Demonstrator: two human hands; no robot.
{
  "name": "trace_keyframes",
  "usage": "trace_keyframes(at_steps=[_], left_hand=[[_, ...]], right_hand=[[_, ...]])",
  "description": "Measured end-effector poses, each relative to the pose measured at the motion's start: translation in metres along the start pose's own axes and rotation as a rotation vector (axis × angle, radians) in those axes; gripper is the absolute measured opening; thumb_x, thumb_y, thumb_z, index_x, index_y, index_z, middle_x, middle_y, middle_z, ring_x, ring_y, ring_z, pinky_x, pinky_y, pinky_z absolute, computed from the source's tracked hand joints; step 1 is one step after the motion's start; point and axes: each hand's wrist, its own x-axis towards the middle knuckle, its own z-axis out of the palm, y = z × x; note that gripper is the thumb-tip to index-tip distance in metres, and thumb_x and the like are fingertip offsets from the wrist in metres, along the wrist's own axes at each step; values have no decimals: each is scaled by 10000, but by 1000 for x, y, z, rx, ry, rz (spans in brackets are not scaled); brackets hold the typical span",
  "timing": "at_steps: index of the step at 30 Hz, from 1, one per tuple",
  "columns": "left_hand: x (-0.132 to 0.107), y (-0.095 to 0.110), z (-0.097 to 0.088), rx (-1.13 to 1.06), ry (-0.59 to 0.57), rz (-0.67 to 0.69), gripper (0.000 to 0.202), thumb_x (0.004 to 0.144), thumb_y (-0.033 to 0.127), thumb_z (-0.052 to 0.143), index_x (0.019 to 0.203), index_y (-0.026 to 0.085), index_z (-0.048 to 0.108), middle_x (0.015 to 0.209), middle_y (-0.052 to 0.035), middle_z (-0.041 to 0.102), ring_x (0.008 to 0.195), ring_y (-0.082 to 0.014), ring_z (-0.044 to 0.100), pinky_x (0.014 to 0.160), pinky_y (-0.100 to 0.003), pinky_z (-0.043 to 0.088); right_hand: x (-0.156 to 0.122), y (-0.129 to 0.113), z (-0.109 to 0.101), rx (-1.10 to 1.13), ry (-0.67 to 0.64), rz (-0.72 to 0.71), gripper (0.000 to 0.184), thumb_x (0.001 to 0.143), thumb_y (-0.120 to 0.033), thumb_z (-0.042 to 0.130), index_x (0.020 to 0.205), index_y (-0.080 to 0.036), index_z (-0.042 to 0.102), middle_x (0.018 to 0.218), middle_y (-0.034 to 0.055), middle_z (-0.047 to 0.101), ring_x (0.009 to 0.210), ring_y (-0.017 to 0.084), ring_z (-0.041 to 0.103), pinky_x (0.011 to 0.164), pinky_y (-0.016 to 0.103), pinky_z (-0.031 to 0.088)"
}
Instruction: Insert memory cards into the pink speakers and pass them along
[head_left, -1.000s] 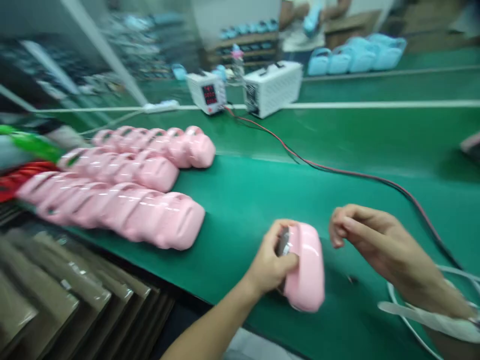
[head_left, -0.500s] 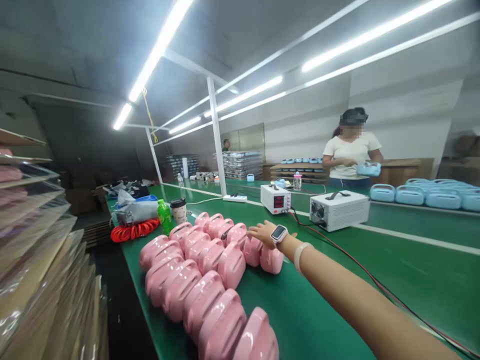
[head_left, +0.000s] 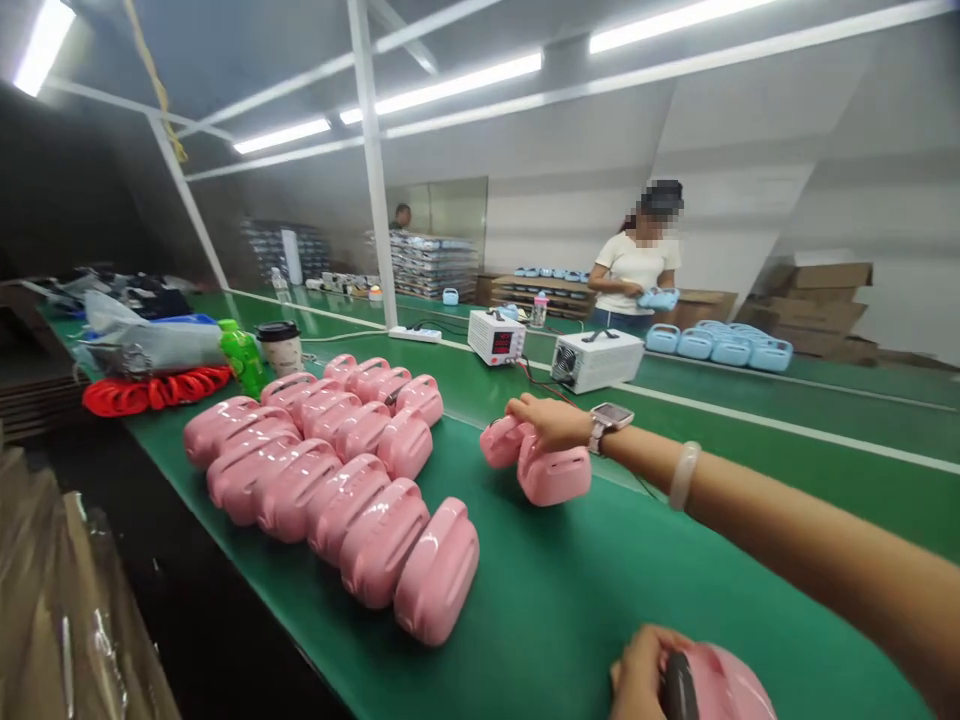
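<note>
My right hand [head_left: 550, 420], with a watch on its wrist, reaches out over the green table [head_left: 570, 590] and closes on two pink plastic cases [head_left: 551, 477] that stand apart from the rows. My left hand [head_left: 639, 675] is at the bottom edge, wrapped round another pink case [head_left: 731, 688] with a dark part facing me. To the left lie rows of several more pink cases [head_left: 337, 480], side by side on the mat.
A power supply with a red display [head_left: 496, 336] and a white box unit [head_left: 598, 360] stand at the back, with a red-black cable. A green bottle [head_left: 241, 357], cup [head_left: 280, 346] and bags sit far left. A person [head_left: 637, 265] stands behind with blue cases [head_left: 720, 346].
My right hand has drawn two pink cases away from the rows towards me. The view has swung down a little, and my left hand with its case has come into view.
</note>
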Motion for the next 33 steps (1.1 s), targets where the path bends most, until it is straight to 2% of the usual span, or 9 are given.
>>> trace_keyframes(at_steps=[2,7,14,20,25,27,29,31,33], left_hand=[[-4,9,3,65,41,-38,573,519,189,707,1079,220,587,1072,-37,554,1088,-312,497,1008,-433,350],[-13,28,5,109,0,57,460,564,186,603,1020,221,562,975,-13,563,1021,-261,483,945,-370,370],[-17,35,5,111,-32,95,486,556,251,518,1036,174,519,935,-37,544,891,-236,480,847,-361,375],[-16,31,5,75,-35,88,503,546,242,536,1045,173,526,938,-31,543,882,-222,471,827,-333,377],[-16,24,6,96,7,66,478,563,227,613,1038,214,552,906,-6,537,912,-236,472,860,-352,372],[-18,25,8,115,26,19,513,539,236,657,1044,218,567,949,-15,539,952,-259,468,895,-385,377],[-19,27,10,125,41,-43,556,514,251,692,1060,222,589,1014,-29,543,1000,-284,465,931,-422,381],[-19,29,11,122,60,-114,608,489,255,709,1088,223,609,1084,-44,533,1045,-301,466,961,-445,381],[-18,29,11,112,73,-184,674,456,246,726,1121,222,621,1144,-59,511,1099,-309,461,997,-451,371]], right_hand=[[-34,11,-4,-26,-43,53,505,686,-55,695,1149,-163,524,1112,115,568,856,235,619,634,296,418],[-121,29,5,-66,-93,230,451,690,-54,608,1117,-160,511,1088,126,559,794,247,623,551,292,321],[-181,35,31,-19,-66,309,579,686,-51,569,1245,-171,475,1192,124,553,860,244,656,665,314,458],[-184,57,20,305,-219,205,1083,593,-274,758,1521,-243,202,1524,140,303,1155,320,581,896,392,522],[-170,65,9,331,-297,219,1218,511,-526,822,1525,-170,249,1577,146,270,1421,395,289,1148,492,308],[-162,69,5,324,-305,231,1145,527,-578,792,1492,-157,343,1534,151,370,1401,400,332,1141,503,315],[-152,75,2,358,-325,276,942,629,-584,711,1438,-176,453,1419,154,529,1241,379,546,998,457,479],[-140,79,1,354,-374,368,759,692,-489,674,1375,-185,545,1246,164,665,994,328,695,769,389,566],[-123,70,1,258,-248,382,657,612,-332,751,1249,-195,663,1107,163,728,882,311,719,694,374,556]])
